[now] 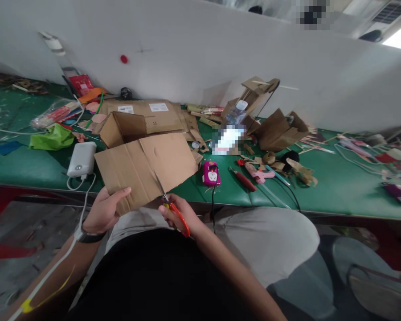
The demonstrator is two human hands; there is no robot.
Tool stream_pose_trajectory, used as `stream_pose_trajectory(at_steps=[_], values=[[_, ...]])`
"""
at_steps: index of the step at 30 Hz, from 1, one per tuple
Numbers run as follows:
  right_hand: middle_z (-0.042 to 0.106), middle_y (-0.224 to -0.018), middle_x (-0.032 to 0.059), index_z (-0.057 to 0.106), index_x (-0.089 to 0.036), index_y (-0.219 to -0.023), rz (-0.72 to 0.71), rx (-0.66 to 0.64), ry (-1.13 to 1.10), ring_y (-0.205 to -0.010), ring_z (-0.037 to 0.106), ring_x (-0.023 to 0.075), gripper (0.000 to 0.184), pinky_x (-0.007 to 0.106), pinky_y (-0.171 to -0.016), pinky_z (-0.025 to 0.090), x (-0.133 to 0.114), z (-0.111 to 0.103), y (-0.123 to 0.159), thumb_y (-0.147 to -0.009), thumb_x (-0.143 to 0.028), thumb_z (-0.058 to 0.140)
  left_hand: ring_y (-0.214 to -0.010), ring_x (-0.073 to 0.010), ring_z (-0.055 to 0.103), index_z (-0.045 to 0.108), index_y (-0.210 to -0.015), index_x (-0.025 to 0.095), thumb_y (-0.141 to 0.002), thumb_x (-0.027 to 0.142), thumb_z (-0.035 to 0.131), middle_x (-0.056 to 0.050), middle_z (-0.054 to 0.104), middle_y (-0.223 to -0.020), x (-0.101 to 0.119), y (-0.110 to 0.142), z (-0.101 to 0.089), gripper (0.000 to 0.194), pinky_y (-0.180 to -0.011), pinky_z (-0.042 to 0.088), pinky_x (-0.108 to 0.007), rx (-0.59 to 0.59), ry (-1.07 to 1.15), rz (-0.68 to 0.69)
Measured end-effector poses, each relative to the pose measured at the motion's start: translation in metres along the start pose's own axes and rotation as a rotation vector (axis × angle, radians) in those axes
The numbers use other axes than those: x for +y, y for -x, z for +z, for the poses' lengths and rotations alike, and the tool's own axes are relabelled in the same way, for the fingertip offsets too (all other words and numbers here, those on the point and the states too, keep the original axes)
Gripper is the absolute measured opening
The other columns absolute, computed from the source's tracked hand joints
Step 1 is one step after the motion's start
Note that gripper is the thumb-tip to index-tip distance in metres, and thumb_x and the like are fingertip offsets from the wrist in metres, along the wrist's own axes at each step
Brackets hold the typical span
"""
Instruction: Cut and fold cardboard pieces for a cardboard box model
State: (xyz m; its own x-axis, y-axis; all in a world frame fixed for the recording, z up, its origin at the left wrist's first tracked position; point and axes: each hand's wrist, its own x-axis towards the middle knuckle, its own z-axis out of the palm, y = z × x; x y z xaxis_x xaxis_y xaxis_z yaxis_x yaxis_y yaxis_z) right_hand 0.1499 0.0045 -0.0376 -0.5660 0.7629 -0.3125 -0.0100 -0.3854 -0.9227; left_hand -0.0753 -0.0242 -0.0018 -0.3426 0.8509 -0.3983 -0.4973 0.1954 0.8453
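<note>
A flat piece of brown cardboard (130, 167) is held over the front edge of the green table. My left hand (104, 207) grips its lower left corner, thumb on top and the fingers hidden beneath. In my right hand (180, 211) is a pair of scissors (180, 218) with orange handles. The blades reach up and left across the cardboard at its middle, along a cut or crease line. Right behind the sheet stands an open cardboard box (123, 127), partly covered by it.
On the green table (173, 195) are a white power bank (82, 159) with a cable, a purple power socket (211, 174), a red-handled tool (243, 179) and a pink glue gun (259, 174). Farther back are a plastic bottle (237, 111), a lit screen (229, 138) and a paper bag (280, 131).
</note>
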Motion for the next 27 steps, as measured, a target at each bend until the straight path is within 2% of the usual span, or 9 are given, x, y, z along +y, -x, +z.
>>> stream_pose_trajectory(at_steps=[3, 7, 9, 11, 16, 19, 21, 23, 27], values=[[0.062, -0.073, -0.0090, 0.056, -0.024, -0.109, -0.007, -0.125, -0.233, -0.052, 0.051, 0.0064, 0.055, 0.018, -0.049, 0.038, 0.005, -0.005, 0.002, -0.075, -0.039, 0.096, -0.097, -0.0299, 0.082, 0.075, -0.119, 0.022, -0.064, 0.025, 0.097, -0.007, 0.085, -0.107, 0.002, 0.001, 0.001, 0.060, -0.077, 0.070, -0.034, -0.009, 0.018, 0.001], [0.075, -0.111, 0.0048, 0.060, -0.025, -0.126, -0.015, -0.275, -0.396, -0.083, 0.071, 0.0147, 0.070, 0.027, -0.073, 0.054, 0.015, -0.014, 0.005, -0.070, -0.040, 0.099, -0.097, -0.0312, 0.082, 0.074, -0.118, 0.023, -0.066, 0.025, 0.095, -0.006, 0.085, -0.105, 0.007, 0.001, -0.002, 0.056, -0.079, 0.070, -0.039, 0.003, 0.011, -0.026], [0.073, -0.123, 0.0086, 0.059, -0.026, -0.136, -0.054, -0.269, -0.395, -0.093, 0.073, 0.0179, 0.072, 0.034, -0.084, 0.057, 0.021, -0.017, 0.005, -0.077, -0.047, 0.095, -0.097, -0.0320, 0.082, 0.075, -0.115, 0.024, -0.067, 0.024, 0.094, -0.006, 0.085, -0.103, 0.009, 0.002, -0.005, 0.052, -0.080, 0.071, -0.040, 0.009, 0.010, -0.038], [0.071, -0.128, 0.0091, 0.058, -0.027, -0.142, -0.097, -0.276, -0.364, -0.090, 0.072, 0.0159, 0.067, 0.034, -0.085, 0.057, 0.027, -0.018, 0.006, -0.087, -0.049, 0.088, -0.096, -0.0318, 0.083, 0.076, -0.113, 0.025, -0.066, 0.023, 0.093, -0.005, 0.084, -0.102, 0.011, 0.002, -0.007, 0.050, -0.078, 0.071, -0.039, 0.012, 0.006, -0.045], [0.072, -0.118, 0.0055, 0.055, -0.028, -0.144, -0.151, -0.268, -0.337, -0.082, 0.070, 0.0131, 0.081, 0.025, -0.069, 0.053, 0.030, -0.013, 0.009, -0.075, -0.033, 0.098, -0.090, -0.0307, 0.083, 0.076, -0.115, 0.028, -0.068, 0.024, 0.093, -0.004, 0.084, -0.098, 0.013, 0.004, -0.006, 0.050, -0.074, 0.071, -0.038, 0.055, -0.013, -0.046], [0.074, -0.106, 0.0046, 0.061, -0.024, -0.135, -0.108, -0.160, -0.331, -0.073, 0.071, 0.0138, 0.064, 0.023, -0.059, 0.051, 0.030, -0.011, 0.009, -0.082, -0.042, 0.092, -0.096, -0.0314, 0.083, 0.076, -0.116, 0.026, -0.067, 0.022, 0.093, -0.005, 0.085, -0.103, 0.013, 0.003, -0.006, 0.052, -0.078, 0.070, -0.037, 0.042, -0.015, -0.001], [0.076, -0.099, 0.0053, 0.065, -0.020, -0.129, -0.053, -0.122, -0.319, -0.067, 0.072, 0.0147, 0.056, 0.025, -0.059, 0.052, 0.030, -0.012, 0.010, -0.089, -0.055, 0.083, -0.100, -0.0325, 0.082, 0.075, -0.117, 0.024, -0.066, 0.022, 0.094, -0.007, 0.084, -0.107, 0.011, 0.003, -0.008, 0.054, -0.079, 0.070, -0.037, 0.023, -0.032, -0.009], [0.075, -0.093, 0.0039, 0.067, -0.019, -0.125, -0.009, -0.117, -0.329, -0.063, 0.070, 0.0142, 0.057, 0.027, -0.060, 0.053, 0.029, -0.013, 0.012, -0.087, -0.059, 0.083, -0.101, -0.0333, 0.082, 0.075, -0.120, 0.023, -0.066, 0.025, 0.095, -0.008, 0.084, -0.108, 0.009, 0.003, -0.009, 0.057, -0.081, 0.070, -0.039, -0.005, -0.044, -0.035], [0.069, -0.098, 0.0008, 0.070, -0.019, -0.122, -0.026, -0.181, -0.389, -0.063, 0.062, 0.0095, 0.063, 0.028, -0.066, 0.054, 0.024, -0.009, 0.020, -0.072, -0.047, 0.097, -0.103, -0.0323, 0.082, 0.074, -0.123, 0.025, -0.067, 0.028, 0.095, -0.007, 0.084, -0.107, 0.007, 0.004, -0.009, 0.059, -0.085, 0.070, -0.041, -0.019, -0.023, -0.023]])
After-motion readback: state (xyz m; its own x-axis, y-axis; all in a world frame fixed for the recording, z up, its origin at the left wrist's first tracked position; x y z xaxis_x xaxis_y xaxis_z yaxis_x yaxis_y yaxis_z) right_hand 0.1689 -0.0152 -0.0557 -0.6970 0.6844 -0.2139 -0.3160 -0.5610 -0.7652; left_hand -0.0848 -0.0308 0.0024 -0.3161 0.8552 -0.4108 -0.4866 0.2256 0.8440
